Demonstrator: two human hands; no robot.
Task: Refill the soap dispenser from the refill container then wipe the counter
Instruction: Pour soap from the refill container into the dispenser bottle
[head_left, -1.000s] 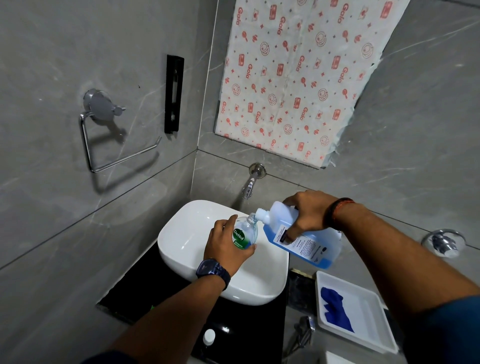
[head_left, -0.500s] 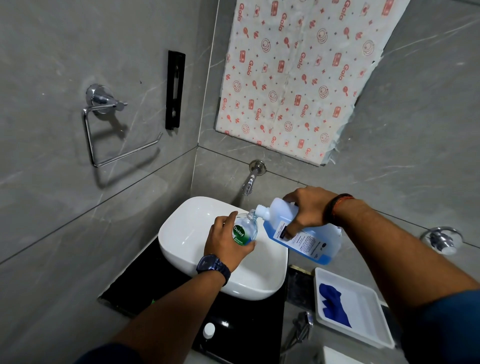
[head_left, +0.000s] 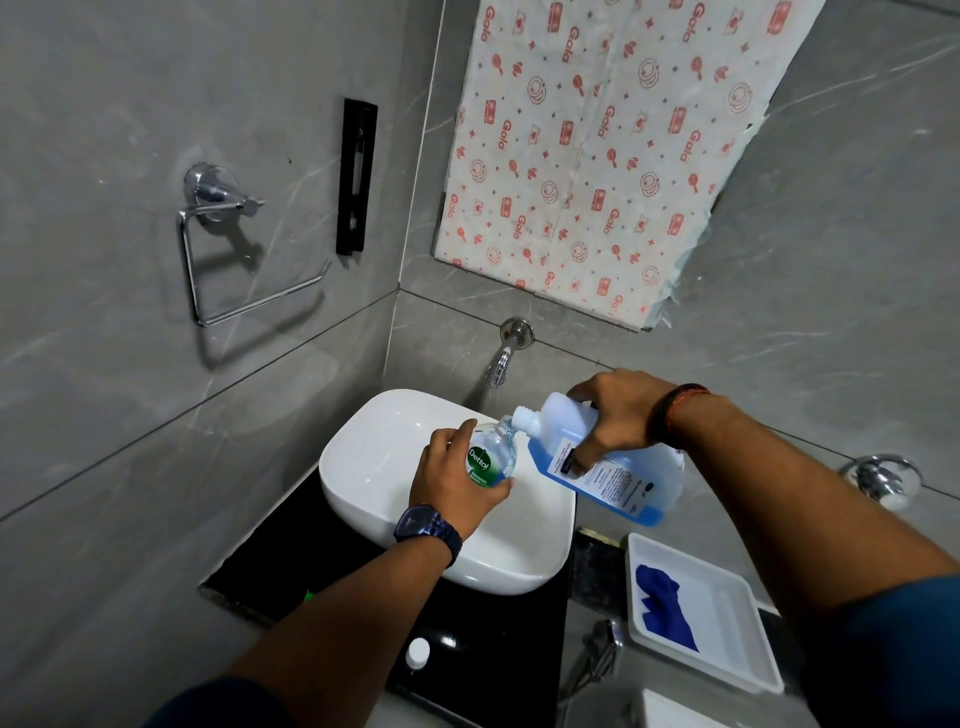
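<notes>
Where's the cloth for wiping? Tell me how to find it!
Start at the white sink basin on the black counter. Look to its right, past the counter's edge, to a shallow white rectangular tray. The blue cloth lies crumpled in the tray's left part; it is the only thing in it, and the only soft, dark blue thing around.

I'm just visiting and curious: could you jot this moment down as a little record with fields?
Place: white basin on a black counter
Left hand: holds the soap dispenser over the basin
Right hand: tilts the refill container, blue liquid inside
Spout: at the dispenser's open neck
Blue cloth: in a white tray, untouched
</notes>
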